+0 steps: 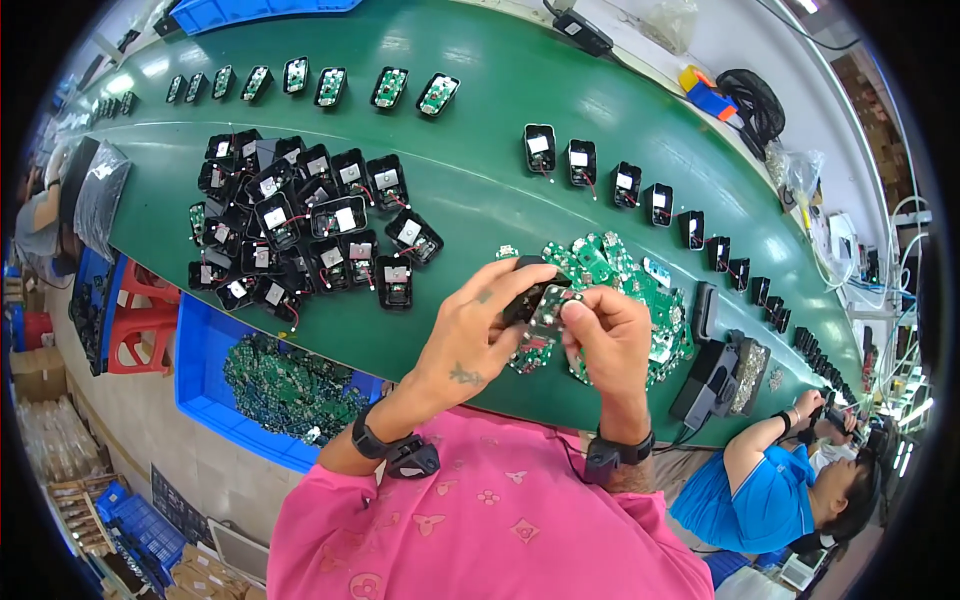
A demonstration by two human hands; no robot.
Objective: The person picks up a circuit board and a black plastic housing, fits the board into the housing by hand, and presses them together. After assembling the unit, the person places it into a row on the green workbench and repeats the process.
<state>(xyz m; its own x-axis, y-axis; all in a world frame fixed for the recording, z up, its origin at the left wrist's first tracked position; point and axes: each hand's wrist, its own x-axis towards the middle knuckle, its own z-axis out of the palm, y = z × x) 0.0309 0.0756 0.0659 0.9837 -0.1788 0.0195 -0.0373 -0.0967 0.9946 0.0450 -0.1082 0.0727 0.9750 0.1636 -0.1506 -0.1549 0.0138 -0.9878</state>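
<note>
Over the green table (470, 190), close to the pink shirt (485, 510), the left hand (465, 325) curls around a black case (522, 303), while the right hand (612, 332) pinches a small circuit board (549, 310) between thumb and fingers, right beside the case. Just past them lies a heap of green boards (598, 258); off to the left, a cluster of black cases (277, 220). Beyond, a blue tray (255, 11) sits at the far edge.

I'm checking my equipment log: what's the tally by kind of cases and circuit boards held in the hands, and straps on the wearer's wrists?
Black case, in the left hand: 1
Circuit board, in the right hand: 1
Black wrist straps: 2
Total: 4
</note>
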